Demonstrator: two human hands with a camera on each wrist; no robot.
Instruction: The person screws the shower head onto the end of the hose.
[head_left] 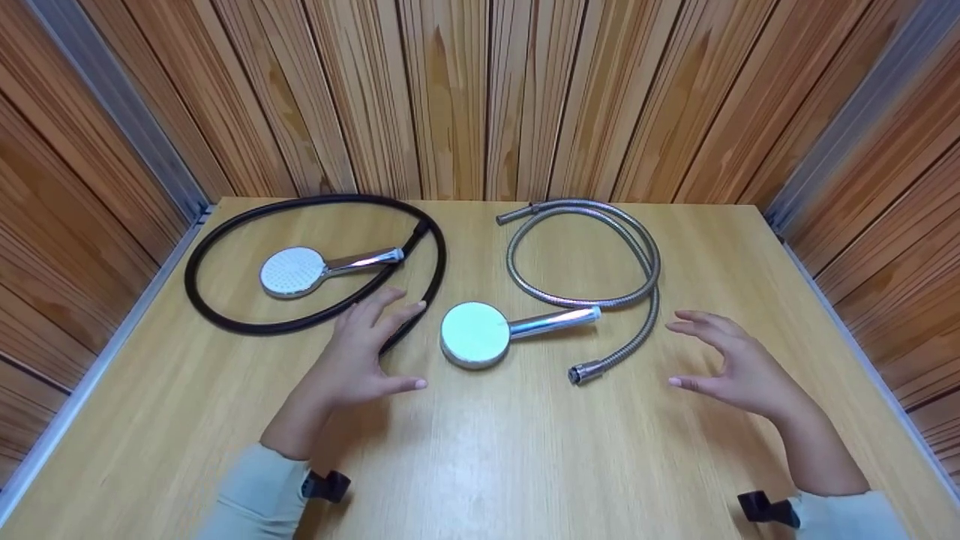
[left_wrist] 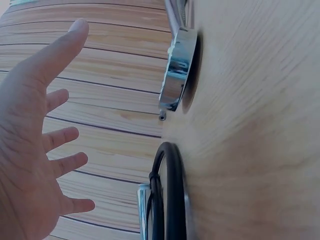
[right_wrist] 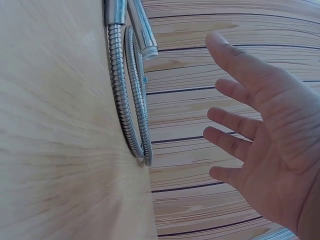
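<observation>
My left hand (head_left: 365, 358) hovers over the table with fingers spread and holds nothing; in the head view it overlaps the near end of the black hose (head_left: 259, 328). To its right lies a larger shower head (head_left: 475, 334) with a pale round face, its chrome handle pointing right. My right hand (head_left: 731, 367), also spread and holding nothing, is to the right of the coiled metal shower hose (head_left: 651, 300). That hose has a chrome end fitting (right_wrist: 117, 12), seen in the right wrist view. A smaller shower head (head_left: 292, 271) rests inside the black loop, its handle end at the hose.
The wooden table (head_left: 517, 465) carries everything. A plank-patterned wall (head_left: 450, 97) rises at its back edge, with similar side walls and grey metal strips (head_left: 127, 97) at the corners. Small black wrist devices (head_left: 326, 486) sit at both sleeves.
</observation>
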